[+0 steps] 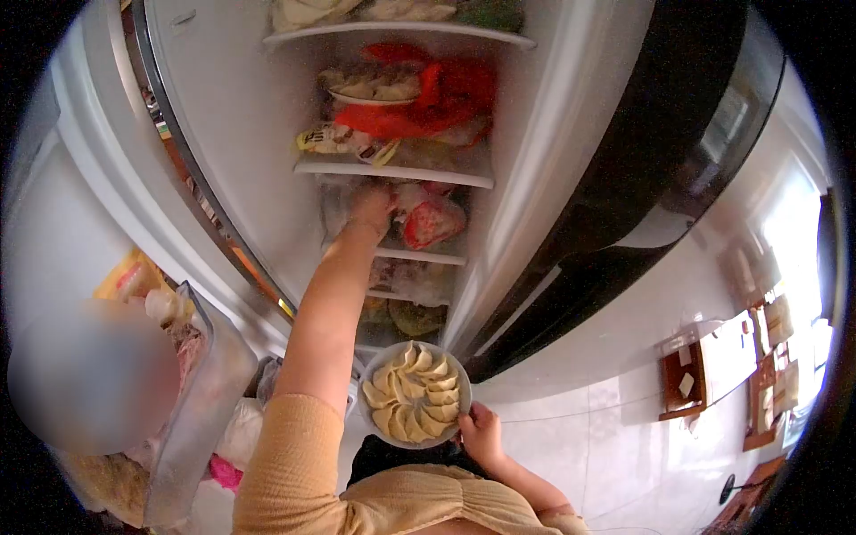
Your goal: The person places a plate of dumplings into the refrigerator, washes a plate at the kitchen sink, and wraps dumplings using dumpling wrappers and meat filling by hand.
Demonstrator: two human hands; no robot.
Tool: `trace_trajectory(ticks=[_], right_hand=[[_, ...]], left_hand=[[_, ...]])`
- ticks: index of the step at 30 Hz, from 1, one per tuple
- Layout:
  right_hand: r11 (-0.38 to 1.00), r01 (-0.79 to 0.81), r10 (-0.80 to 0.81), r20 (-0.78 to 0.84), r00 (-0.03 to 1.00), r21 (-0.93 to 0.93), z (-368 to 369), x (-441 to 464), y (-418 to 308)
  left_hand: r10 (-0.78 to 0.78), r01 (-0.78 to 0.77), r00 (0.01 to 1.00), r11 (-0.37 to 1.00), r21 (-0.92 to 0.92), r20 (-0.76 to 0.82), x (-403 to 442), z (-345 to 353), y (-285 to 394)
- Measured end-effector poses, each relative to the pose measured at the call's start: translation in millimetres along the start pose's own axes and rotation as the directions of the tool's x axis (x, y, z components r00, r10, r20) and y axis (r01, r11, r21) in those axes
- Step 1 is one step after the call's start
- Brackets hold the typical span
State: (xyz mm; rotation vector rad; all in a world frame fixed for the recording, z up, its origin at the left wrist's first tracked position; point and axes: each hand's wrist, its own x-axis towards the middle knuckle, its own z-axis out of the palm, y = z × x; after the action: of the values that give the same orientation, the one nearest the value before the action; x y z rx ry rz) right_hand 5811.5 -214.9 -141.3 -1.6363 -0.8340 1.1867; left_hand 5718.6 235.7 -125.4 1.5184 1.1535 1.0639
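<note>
My left hand point(374, 203) reaches deep into the open freezer, onto a middle shelf. It is up against frosty plastic bags, beside a red and white bag point(432, 222). Its fingers are mostly hidden and indistinct, so I cannot tell what they grip. Low in front of my body, my right hand point(482, 433) is closed on the rim of a round plate point(366, 413). Pale raw dumplings point(411, 391) lie on that plate in a ring, with more in the middle.
Above my left hand, a shelf point(392, 169) bears a red plastic bag point(455, 94) and a dish of dumplings point(374, 86). A clear freezer drawer point(201, 410) with bagged food stands at left, partly blurred. The dark-fronted door point(615, 196) stands open at right.
</note>
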Motion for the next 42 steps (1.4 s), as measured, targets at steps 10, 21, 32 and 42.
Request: trace_trajectory(ticks=[10,21,32,42], right_hand=[[0.969,0.175,-0.174,0.023,0.984,-0.172,-8.1,1.0,-14.4],[0.987,0.143,-0.122,0.224,0.967,-0.078,-25.8,27.3,17.4],[0.999,0.046,-0.041,0.395,0.918,-0.002,-42.2,51.6,-0.5],[0.993,0.065,-0.091,0.298,0.95,0.095,-34.5,20.1,-35.3]], left_hand=[[0.349,-0.221,0.92,0.09,0.971,0.177,-32.0,1.5,35.1],[-0.131,0.132,0.991,0.967,0.22,-0.019,-191.7,-19.8,86.3],[-0.311,0.334,0.937,0.93,0.153,-0.158,-390.4,-58.9,43.7],[-0.431,0.406,0.89,0.591,-0.697,0.152,-419.8,-46.2,44.2]])
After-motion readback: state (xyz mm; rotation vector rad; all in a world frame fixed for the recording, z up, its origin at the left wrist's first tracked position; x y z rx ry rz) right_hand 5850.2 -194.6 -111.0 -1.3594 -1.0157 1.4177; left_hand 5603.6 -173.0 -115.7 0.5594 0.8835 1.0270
